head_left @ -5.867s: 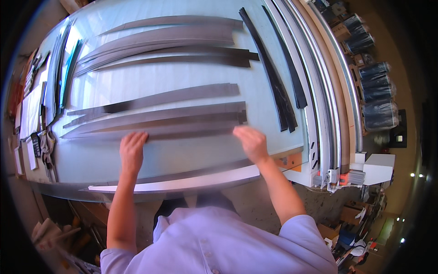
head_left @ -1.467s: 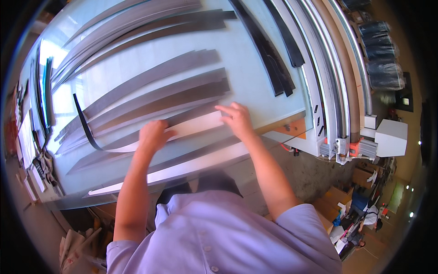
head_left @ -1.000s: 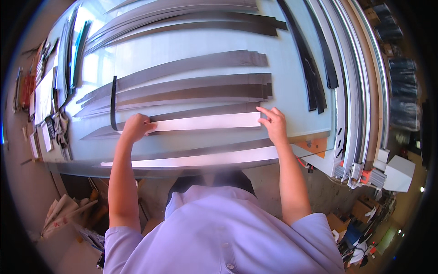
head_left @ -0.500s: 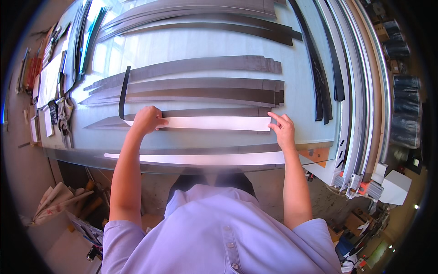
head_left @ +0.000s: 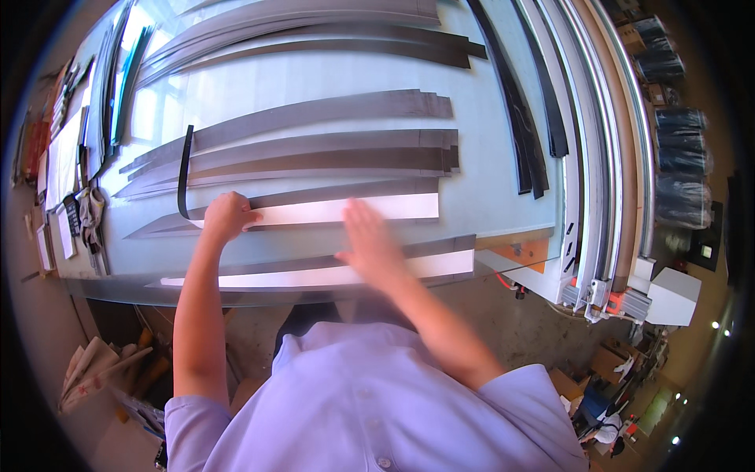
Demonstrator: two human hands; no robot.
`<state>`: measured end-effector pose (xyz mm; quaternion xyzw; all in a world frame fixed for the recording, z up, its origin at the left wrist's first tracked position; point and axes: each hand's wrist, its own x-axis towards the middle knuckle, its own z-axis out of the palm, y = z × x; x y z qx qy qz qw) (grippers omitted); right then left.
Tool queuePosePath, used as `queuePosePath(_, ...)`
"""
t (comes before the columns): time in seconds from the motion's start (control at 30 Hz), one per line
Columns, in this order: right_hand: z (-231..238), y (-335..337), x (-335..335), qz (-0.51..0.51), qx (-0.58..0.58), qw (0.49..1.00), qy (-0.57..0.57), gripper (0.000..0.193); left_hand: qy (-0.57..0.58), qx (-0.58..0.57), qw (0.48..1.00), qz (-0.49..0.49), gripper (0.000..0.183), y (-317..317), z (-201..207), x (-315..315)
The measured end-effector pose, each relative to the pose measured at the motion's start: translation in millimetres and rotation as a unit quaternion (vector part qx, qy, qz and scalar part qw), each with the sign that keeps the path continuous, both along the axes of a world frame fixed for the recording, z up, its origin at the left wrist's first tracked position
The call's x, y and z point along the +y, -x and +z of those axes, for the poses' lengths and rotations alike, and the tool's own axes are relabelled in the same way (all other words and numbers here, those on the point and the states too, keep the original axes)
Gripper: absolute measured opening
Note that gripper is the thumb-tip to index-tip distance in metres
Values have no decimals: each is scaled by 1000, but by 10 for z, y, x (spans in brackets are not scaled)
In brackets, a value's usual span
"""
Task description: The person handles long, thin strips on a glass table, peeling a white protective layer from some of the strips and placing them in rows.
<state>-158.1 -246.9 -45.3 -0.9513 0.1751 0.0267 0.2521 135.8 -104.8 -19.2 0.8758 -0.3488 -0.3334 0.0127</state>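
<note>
A long white strip [head_left: 409, 206] lies along a grey tapered strip [head_left: 307, 191] on the table. My left hand [head_left: 228, 216] is closed on the white strip near its left part, fingertips pinched at its surface. Beyond that hand a thin black band [head_left: 185, 173] curls up, seemingly the strip's dark side. My right hand [head_left: 371, 245], blurred by motion, has its fingers stretched out flat, with their tips on or just over the white strip's middle. Nearer me, another white strip [head_left: 440, 263] rests on a second grey piece [head_left: 460, 245] at the table's front edge.
Several grey tapered strips [head_left: 370, 153] are laid in stacks farther back on the pale table [head_left: 275, 90]. Long black strips [head_left: 519, 118] lie at the right, beside metal rails [head_left: 621, 157]. Tools and a pair of gloves [head_left: 92, 216] sit at the left edge.
My right hand has left the white strip's right end and moved left to its middle, its fingers now flattened. The left hand keeps its hold. The whole view has shifted slightly.
</note>
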Motion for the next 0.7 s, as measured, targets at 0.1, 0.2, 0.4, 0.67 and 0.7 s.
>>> queuePosePath(0.1,18,497,-362,-70,23,997,34,82,3,2,1000,-4,28,11,6,-4)
queuePosePath(0.2,57,899,-632,-142,32,989,39,75,-7,-2,1000,-12,25,8,-3,-14)
queuePosePath(0.4,13,865,-802,-216,-64,964,139,39,-23,3,1000,-10,24,401,-138,-274)
queuePosePath(0.67,-217,336,-569,-267,-43,957,-108,32,27,-124,982,-139,26,913,-221,-430)
queuePosePath(0.7,-211,342,-585,-270,-36,955,-116,34,15,-122,982,-140,26,779,-237,-289)
